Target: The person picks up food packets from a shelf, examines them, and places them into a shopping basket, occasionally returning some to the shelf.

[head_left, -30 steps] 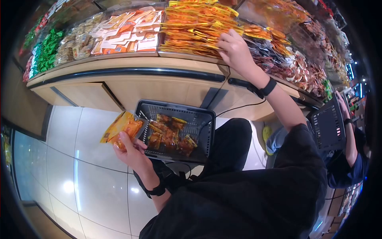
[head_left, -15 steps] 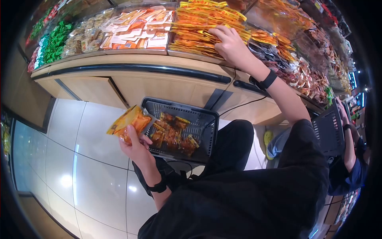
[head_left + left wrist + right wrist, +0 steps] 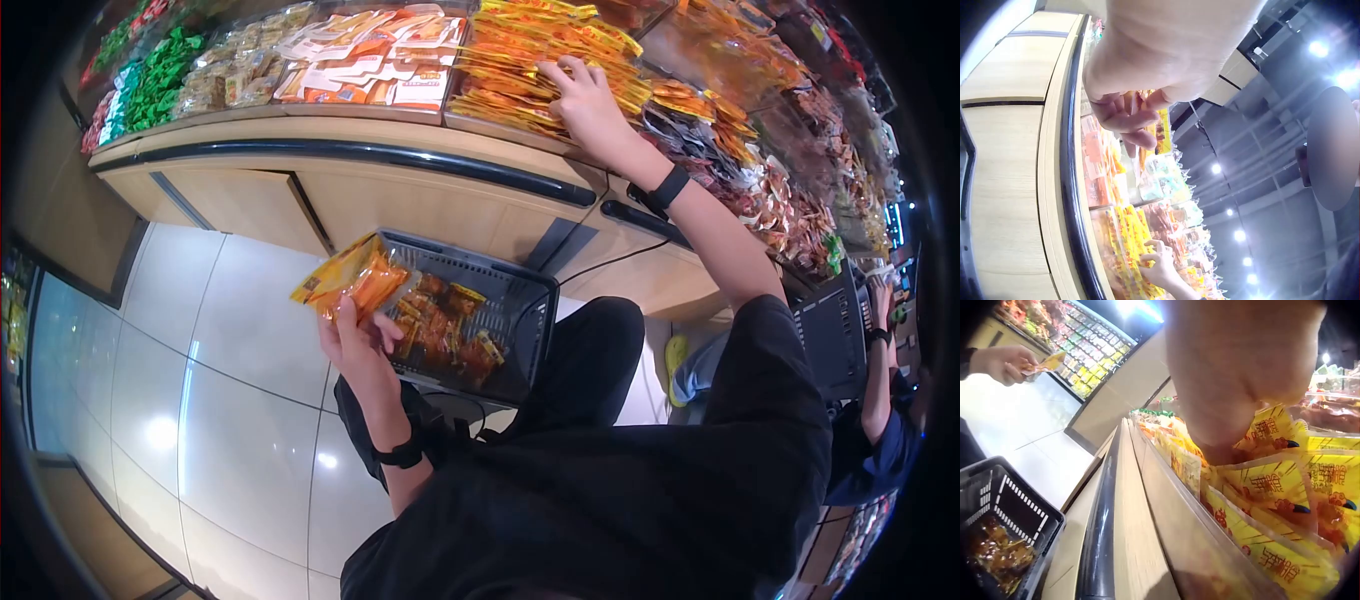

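My left hand (image 3: pixel 362 362) grips a yellow-and-orange clear snack packet (image 3: pixel 350 278) beside and partly over the left rim of a dark grey shopping basket (image 3: pixel 552 318). The thumb lies across the packet's face. Several brown-and-yellow snack packets (image 3: pixel 437 328) lie in the basket. My right hand (image 3: pixel 598 118) is over a bin of stacked yellow snack packets (image 3: pixel 500 50), its bent fingers spread apart with the tips at the packets. In the right wrist view the palm hides these fingertips; yellow packets (image 3: pixel 1275 481) with red lettering lie close around it.
Left of the yellow stack are white-and-orange packets (image 3: pixel 370 50) and green ones (image 3: pixel 165 80). A wooden counter (image 3: pixel 410 205) with a black rail (image 3: pixel 370 155) runs below the bins. At right another person holds a dark basket (image 3: pixel 830 335). A thin cable (image 3: pixel 610 258) hangs by the counter.
My left hand, with its packet, has moved right and up in view, nearer the basket. My right hand has moved left across the yellow stack, its fingers now more spread.
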{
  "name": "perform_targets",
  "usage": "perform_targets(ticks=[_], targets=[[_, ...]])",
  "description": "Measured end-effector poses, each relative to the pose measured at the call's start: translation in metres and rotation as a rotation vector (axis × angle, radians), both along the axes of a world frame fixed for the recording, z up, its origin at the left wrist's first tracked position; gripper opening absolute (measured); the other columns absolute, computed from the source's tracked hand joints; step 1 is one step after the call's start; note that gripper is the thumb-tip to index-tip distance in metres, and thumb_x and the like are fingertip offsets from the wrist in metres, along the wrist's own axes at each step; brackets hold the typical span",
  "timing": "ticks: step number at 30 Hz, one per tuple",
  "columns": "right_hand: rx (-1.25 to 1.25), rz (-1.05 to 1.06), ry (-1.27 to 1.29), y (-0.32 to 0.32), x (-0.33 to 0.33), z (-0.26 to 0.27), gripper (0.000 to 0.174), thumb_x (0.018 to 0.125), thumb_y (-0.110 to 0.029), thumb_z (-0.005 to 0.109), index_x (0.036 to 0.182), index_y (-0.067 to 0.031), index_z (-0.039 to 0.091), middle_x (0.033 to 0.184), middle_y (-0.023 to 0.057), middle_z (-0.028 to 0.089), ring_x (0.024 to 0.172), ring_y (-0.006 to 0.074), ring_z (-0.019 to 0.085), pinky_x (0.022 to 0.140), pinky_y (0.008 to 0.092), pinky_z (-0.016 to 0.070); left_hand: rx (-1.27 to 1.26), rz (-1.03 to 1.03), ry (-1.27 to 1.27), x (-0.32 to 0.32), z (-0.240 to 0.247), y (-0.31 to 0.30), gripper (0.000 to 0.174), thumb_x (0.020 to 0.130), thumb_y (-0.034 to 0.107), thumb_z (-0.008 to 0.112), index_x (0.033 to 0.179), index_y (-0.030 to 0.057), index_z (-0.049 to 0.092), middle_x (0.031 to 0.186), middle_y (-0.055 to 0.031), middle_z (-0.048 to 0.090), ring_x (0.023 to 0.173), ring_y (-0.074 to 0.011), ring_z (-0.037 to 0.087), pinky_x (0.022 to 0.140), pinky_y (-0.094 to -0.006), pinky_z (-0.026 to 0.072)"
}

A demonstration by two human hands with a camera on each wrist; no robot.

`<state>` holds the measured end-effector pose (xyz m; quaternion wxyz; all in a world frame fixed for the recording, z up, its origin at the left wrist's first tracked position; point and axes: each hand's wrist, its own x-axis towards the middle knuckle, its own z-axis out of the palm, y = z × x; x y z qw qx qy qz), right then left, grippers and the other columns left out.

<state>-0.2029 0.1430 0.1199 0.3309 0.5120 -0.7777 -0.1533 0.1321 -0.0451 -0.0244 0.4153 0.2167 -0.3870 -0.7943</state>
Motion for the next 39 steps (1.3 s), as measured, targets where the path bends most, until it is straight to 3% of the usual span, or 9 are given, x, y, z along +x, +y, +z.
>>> perform_targets(ticks=[8,11,13,17,27,29,31,32,39], targets=[[-0.237,0.225,-0.148,-0.005,0.071,0.016,0.019,0.078,-0.012,0.075,0.097,-0.0068,0.076,0.138,0.013,0.057,0.135,0.0341,0.046,0.107,0.0494,0.0351,-0.079,-0.141,-0.001,0.002,0.002,0.004,0.025,0.108,0.026,0.053,0.121,0.0036,0.054,0.094,-0.009,0.069,0.056,-0.0138,0.062,0.046,-0.0219,0.0384],[-0.413,0.279,-1.018,-0.029,0.14,0.0,0.025,0.087,-0.016,0.079,0.107,-0.0038,0.071,0.108,0.0085,0.068,0.095,0.02,0.065,0.083,0.0328,0.0523,-0.105,-0.178,-0.012,0.002,0.007,0.008,0.024,0.109,0.023,0.051,0.12,0.0028,0.053,0.093,-0.0105,0.069,0.056,-0.014,0.063,0.046,-0.0217,0.0399],[-0.502,0.333,-1.552,-0.044,0.163,-0.033,0.037,0.092,-0.022,0.079,0.119,-0.0002,0.066,0.1,0.0071,0.068,0.082,0.0097,0.064,0.071,0.0228,0.0522,-0.122,-0.181,-0.02,0.002,0.01,0.01,0.024,0.109,0.023,0.05,0.121,0.0018,0.053,0.092,-0.0113,0.069,0.056,-0.0143,0.063,0.046,-0.0218,0.0407],[-0.57,0.439,-2.049,-0.073,0.171,-0.077,0.034,0.098,-0.016,0.072,0.124,0.0038,0.062,0.103,0.0032,0.069,0.088,0.0055,0.063,0.078,0.0219,0.0527,-0.134,-0.157,-0.037,0.003,0.009,0.011,0.026,0.109,0.023,0.052,0.121,0.0,0.054,0.09,-0.011,0.07,0.057,-0.015,0.064,0.044,-0.0218,0.0417],[-0.572,0.443,-2.161,-0.05,0.171,-0.112,0.02,0.101,-0.015,0.066,0.104,0.0033,0.073,0.094,0.0022,0.069,0.087,0.0077,0.064,0.076,0.0235,0.051,-0.189,0.018,-0.203,-0.023,-0.041,0.014,0.032,0.111,0.029,0.047,0.104,0.0008,0.062,0.081,-0.0053,0.068,0.057,-0.0124,0.061,0.051,-0.0243,0.047],[-0.449,0.577,-2.154,-0.048,0.172,-0.103,0.019,0.1,-0.014,0.066,0.102,0.004,0.072,0.094,0.0035,0.069,0.087,0.0084,0.064,0.077,0.0239,0.0511,0.045,-0.104,-0.202,-0.023,-0.021,0.022,0.035,0.112,0.029,0.042,0.092,0.0048,0.058,0.066,-0.0001,0.055,0.05,-0.0104,0.052,0.047,-0.0243,0.0407],[-0.487,0.642,-2.235,-0.049,0.172,-0.102,0.017,0.098,-0.009,0.063,0.101,0.0051,0.072,0.101,0.0123,0.068,0.089,0.0146,0.065,0.081,0.027,0.0512,0.692,-0.79,0.592,-0.019,-0.041,0.017,0.033,0.11,0.03,0.043,0.086,0.0086,0.051,0.064,0.0005,0.048,0.049,-0.0084,0.044,0.049,-0.0226,0.037],[-0.529,0.559,-2.197,-0.049,0.173,-0.105,0.016,0.099,-0.01,0.063,0.098,0.0034,0.072,0.098,0.0094,0.067,0.086,0.0124,0.063,0.079,0.0258,0.0503,0.933,-0.885,0.706,-0.021,-0.045,0.021,0.031,0.108,0.029,0.044,0.081,0.0131,0.044,0.058,0.0015,0.037,0.045,-0.0086,0.033,0.046,-0.0221,0.0289],[-0.629,0.518,-2.23,-0.051,0.167,-0.108,0.012,0.098,-0.003,0.06,0.093,0.0021,0.069,0.093,0.0071,0.066,0.078,0.0092,0.06,0.071,0.0228,0.0465,0.893,-1.092,0.827,-0.031,-0.037,0.037,0.036,0.11,0.025,0.042,0.076,0.0147,0.046,0.049,0.004,0.038,0.039,-0.0049,0.034,0.038,-0.0194,0.024]])
